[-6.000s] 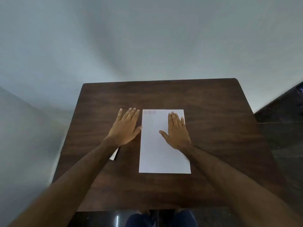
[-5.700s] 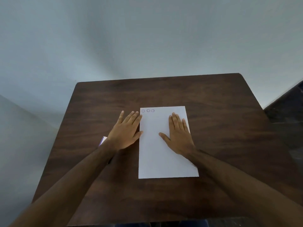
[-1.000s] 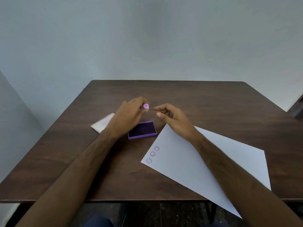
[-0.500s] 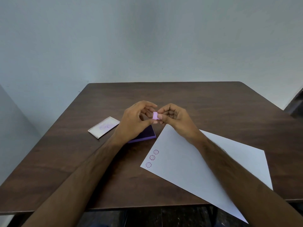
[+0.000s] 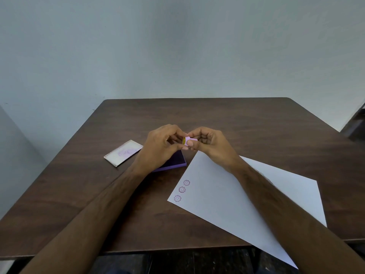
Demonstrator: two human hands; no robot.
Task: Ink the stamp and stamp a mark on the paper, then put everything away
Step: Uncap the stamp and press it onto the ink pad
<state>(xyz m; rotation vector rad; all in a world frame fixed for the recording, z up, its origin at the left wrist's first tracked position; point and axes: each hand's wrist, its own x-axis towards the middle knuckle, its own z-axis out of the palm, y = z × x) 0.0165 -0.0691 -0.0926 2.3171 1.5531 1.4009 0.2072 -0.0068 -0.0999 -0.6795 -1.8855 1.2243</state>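
A small pink stamp point(image 5: 189, 140) with a yellow end is pinched between the fingertips of both hands above the table. My left hand point(image 5: 160, 148) holds its left end and my right hand point(image 5: 209, 145) its right end. Beneath my left hand lies the open purple ink pad point(image 5: 173, 162), partly hidden. The white paper point(image 5: 233, 202) lies slanted at the right, with three purple stamp marks point(image 5: 182, 190) along its left corner. My right forearm rests over the paper.
The ink pad's clear lid point(image 5: 123, 152) lies on the dark wooden table point(image 5: 217, 115) left of the pad. The paper's near corner overhangs the table's front edge. A pale wall stands behind the table.
The stamp has turned between my fingers, and its yellow end now shows. Both hands stay together above the ink pad. A second ago only my left hand held the stamp.
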